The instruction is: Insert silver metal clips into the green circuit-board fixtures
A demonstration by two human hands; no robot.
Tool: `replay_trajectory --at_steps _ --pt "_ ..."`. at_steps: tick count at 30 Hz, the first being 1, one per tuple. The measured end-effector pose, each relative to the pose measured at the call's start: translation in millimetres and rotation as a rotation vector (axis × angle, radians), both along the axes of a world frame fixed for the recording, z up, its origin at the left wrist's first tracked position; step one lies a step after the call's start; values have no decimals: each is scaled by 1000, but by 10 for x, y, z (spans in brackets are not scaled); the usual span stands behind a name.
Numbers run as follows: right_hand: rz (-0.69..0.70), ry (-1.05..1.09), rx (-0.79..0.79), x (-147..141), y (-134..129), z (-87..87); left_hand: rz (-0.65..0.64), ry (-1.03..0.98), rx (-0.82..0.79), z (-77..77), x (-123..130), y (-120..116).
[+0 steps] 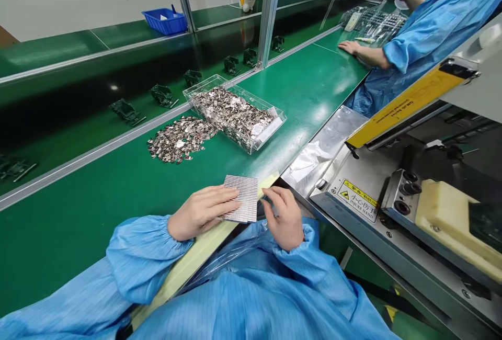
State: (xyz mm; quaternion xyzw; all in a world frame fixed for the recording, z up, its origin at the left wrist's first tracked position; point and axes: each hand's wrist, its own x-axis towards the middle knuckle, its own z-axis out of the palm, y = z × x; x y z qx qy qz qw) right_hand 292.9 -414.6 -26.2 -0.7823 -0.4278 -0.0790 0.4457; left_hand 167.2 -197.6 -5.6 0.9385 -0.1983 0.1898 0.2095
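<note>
A flat, squarish block of small silvery metal pieces set in tight rows is at the green table's near edge. My left hand grips it from the left, fingers laid across its top; the underside of that grip is hidden. Close against the block's right side, my right hand has its thumb and forefinger curled into a pinch. Whatever sits between those fingertips is too small to make out. Beyond the block lie a loose heap of small metal pieces and a clear plastic box filled with similar pieces.
Pale yellow tape or padding runs along the table's near edge. On the right stands a machine with a hand-injury warning label. Dark small assemblies line the belt behind the metal rail. A co-worker's blue sleeve is at upper right.
</note>
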Motion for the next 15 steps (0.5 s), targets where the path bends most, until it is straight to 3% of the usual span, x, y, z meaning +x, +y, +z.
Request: replay_trajectory --at_steps 6,11,15 --pt "21 331 -52 -216 -210 -191 15 211 90 42 -124 -44" --pt "131 370 -113 -258 -208 -232 88 301 81 60 -226 -70" --pt "79 351 -79 -168 -191 -185 142 284 37 42 -332 -27"
